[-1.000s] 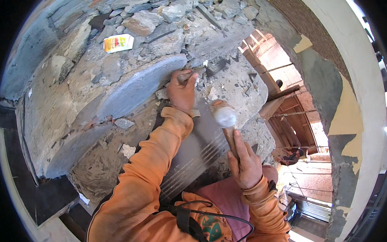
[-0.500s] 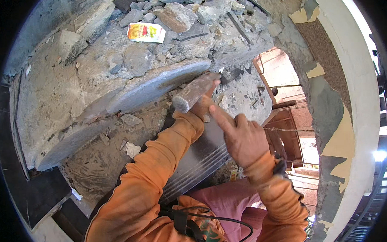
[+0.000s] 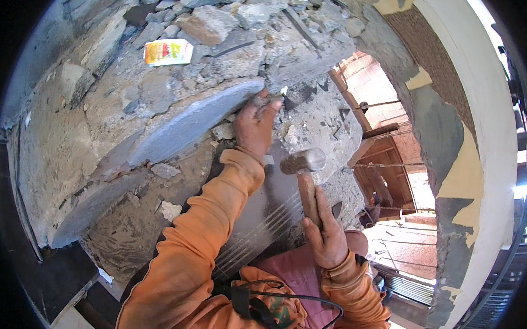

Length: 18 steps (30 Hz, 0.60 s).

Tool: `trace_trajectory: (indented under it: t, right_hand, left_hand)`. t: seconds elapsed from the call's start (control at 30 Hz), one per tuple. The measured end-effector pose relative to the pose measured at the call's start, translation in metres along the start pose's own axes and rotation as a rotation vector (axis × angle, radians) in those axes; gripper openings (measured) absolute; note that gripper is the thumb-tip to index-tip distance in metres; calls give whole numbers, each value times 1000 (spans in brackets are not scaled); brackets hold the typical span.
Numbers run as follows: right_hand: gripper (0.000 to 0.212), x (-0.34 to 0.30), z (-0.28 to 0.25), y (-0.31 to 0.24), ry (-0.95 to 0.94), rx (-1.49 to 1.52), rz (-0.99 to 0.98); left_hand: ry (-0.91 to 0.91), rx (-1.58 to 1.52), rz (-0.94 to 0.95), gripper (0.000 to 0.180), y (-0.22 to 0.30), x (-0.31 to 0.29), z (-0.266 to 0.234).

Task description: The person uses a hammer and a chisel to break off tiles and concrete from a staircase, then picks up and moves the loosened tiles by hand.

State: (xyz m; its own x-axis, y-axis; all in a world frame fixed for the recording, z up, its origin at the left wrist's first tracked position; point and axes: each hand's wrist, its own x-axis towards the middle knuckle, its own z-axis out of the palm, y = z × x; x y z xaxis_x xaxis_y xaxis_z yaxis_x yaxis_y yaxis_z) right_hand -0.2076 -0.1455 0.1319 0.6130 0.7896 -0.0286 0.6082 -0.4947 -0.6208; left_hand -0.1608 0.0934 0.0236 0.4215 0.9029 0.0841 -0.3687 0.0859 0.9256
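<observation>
My right hand is wrapped round the wooden handle of a hammer, whose short, heavy metal head is raised over the dark ridged panel below. My left hand is closed with its fingers and thumb together at the broken lower edge of a concrete slab. A small greyish bit shows between thumb and fingers, too little to tell what it is. The hammer head is apart from my left hand, to its lower right.
Rubble stones lie along the slab's top, with a white, yellow and red packet among them. A ridged dark panel lies beneath my arms. On the right, an opening with thin rods looks down to a lower level, beside a torn wall edge.
The hammer head has moved from over my left hand down and right. My right hand has come lower, and its extended index finger now lies along the handle. The view has shifted slightly.
</observation>
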Motion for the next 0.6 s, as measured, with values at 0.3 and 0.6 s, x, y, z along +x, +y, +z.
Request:
trace_trajectory:
  t: [0.3, 0.6]
  right_hand:
    - [61, -50, 26, 44, -260, 837, 331]
    - [57, -5, 64, 91, -133, 67, -235]
  left_hand:
    - [-316, 321, 581, 15, 18, -24, -1]
    - [-285, -101, 332, 14, 57, -21, -4]
